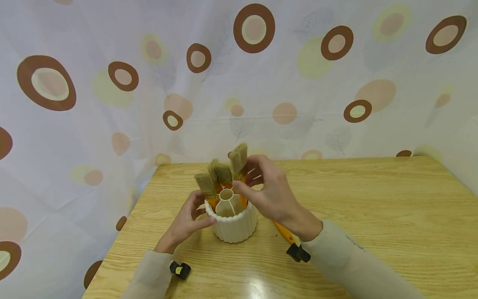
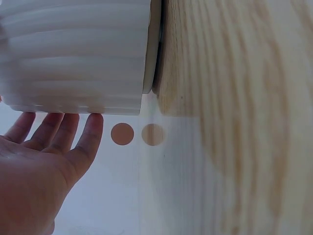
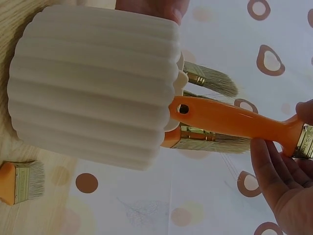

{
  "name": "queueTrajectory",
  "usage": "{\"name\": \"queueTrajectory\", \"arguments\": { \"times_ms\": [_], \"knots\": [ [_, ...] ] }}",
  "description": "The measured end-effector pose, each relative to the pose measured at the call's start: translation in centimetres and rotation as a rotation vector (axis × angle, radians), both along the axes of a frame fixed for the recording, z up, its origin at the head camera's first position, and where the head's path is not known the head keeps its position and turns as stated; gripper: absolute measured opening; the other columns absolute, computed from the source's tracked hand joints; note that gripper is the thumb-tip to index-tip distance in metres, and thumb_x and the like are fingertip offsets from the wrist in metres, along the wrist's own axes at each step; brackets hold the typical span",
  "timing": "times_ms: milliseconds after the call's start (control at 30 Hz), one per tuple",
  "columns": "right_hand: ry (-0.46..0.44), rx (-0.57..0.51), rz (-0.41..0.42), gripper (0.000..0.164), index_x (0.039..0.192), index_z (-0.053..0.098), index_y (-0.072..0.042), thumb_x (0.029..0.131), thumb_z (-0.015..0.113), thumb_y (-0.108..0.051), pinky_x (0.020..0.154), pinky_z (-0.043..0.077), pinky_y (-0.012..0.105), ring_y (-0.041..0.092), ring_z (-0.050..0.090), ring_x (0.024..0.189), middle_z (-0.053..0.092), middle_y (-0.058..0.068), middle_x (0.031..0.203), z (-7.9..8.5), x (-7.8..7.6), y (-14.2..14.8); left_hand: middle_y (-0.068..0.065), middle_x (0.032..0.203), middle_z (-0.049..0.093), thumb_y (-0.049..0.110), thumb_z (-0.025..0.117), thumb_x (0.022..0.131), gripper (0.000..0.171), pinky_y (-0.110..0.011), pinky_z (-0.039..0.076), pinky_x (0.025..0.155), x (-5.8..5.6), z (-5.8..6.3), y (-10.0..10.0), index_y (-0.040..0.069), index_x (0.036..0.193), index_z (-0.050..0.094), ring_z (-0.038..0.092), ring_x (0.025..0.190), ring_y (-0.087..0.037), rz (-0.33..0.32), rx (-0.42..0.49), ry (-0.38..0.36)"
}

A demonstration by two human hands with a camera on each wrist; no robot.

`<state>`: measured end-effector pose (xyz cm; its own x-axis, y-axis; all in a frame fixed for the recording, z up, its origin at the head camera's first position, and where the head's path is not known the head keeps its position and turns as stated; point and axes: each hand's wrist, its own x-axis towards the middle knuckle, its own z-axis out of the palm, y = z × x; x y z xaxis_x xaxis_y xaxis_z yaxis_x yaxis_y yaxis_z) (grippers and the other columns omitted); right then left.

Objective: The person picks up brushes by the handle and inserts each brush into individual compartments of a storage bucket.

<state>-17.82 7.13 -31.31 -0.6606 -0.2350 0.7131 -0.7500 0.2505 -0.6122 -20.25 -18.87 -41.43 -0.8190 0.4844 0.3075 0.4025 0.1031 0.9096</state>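
Note:
A round, ribbed off-white brush holder [image 1: 235, 228] with divided compartments stands upright on the table. Several paintbrushes [image 1: 205, 185] stand in its left and back compartments, bristles up. My right hand [image 1: 274, 191] pinches another paintbrush [image 3: 220, 117] near its metal ferrule. That brush points bristles up, and its orange handle's holed end dips just past the holder's rim at the right. On the left, my left hand [image 1: 188, 224] rests its fingertips against the holder's side, thumb at the front near the rim. Its fingers [image 2: 90, 132] look mostly straight in the left wrist view.
One more paintbrush [image 1: 284, 231] lies on the wooden table [image 1: 373, 207], partly hidden under my right forearm; its bristle end [image 3: 29, 181] shows in the right wrist view. A white sheet [image 1: 284, 83] printed with circles hangs behind the table and along its left side.

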Motion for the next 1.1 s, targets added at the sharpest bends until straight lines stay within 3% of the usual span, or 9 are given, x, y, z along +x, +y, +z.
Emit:
{"name": "queueTrajectory", "arguments": {
  "times_ms": [67,300,367,700,1100],
  "knots": [
    [-0.008,0.008,-0.006,0.037,0.113,0.054,-0.006,0.083,0.075,-0.012,0.067,0.055,0.028,0.012,0.062,0.075,0.061,0.003,0.092,-0.1,0.0,0.0,-0.013,0.139,0.042,0.012,0.071,0.086,0.066,-0.056,0.035,0.100,0.0,0.0,0.0,0.007,0.139,0.032,0.041,0.127,-0.030,0.000,0.000,0.000],
    [-0.024,0.005,-0.020,0.035,0.105,0.053,0.005,0.077,0.073,0.007,0.064,0.055,0.041,0.024,0.063,0.071,0.061,0.016,0.087,2.4,2.4,-0.7,-0.012,0.139,0.042,0.012,0.071,0.086,0.066,-0.056,0.035,0.100,0.0,0.0,0.0,0.007,0.139,0.032,0.041,0.127,-0.030,0.000,0.001,-0.003],
    [-0.035,0.006,-0.022,0.035,0.105,0.052,0.005,0.077,0.073,0.007,0.064,0.055,0.041,0.024,0.063,0.071,0.061,0.017,0.087,2.3,2.5,-0.8,-0.012,0.139,0.042,0.012,0.071,0.086,0.066,-0.056,0.035,0.100,0.0,0.0,0.0,0.007,0.139,0.033,0.041,0.127,-0.030,0.001,0.002,-0.003],
    [-0.032,0.016,-0.027,0.041,0.113,0.052,-0.003,0.080,0.077,-0.003,0.064,0.055,0.033,0.018,0.063,0.072,0.063,0.009,0.091,-1.2,0.1,-0.7,-0.012,0.139,0.042,0.011,0.071,0.086,0.066,-0.057,0.033,0.100,0.1,0.1,0.1,0.008,0.140,0.032,0.040,0.127,-0.030,0.000,-0.002,0.000],
    [-0.066,0.017,-0.047,0.038,0.113,0.054,-0.007,0.082,0.076,-0.012,0.064,0.054,0.025,0.009,0.061,0.073,0.061,0.002,0.091,-2.4,-0.1,-0.8,-0.012,0.139,0.042,0.011,0.070,0.086,0.065,-0.057,0.034,0.100,0.1,0.0,0.0,0.007,0.139,0.033,0.041,0.127,-0.031,0.002,-0.007,0.000]
  ]
}}
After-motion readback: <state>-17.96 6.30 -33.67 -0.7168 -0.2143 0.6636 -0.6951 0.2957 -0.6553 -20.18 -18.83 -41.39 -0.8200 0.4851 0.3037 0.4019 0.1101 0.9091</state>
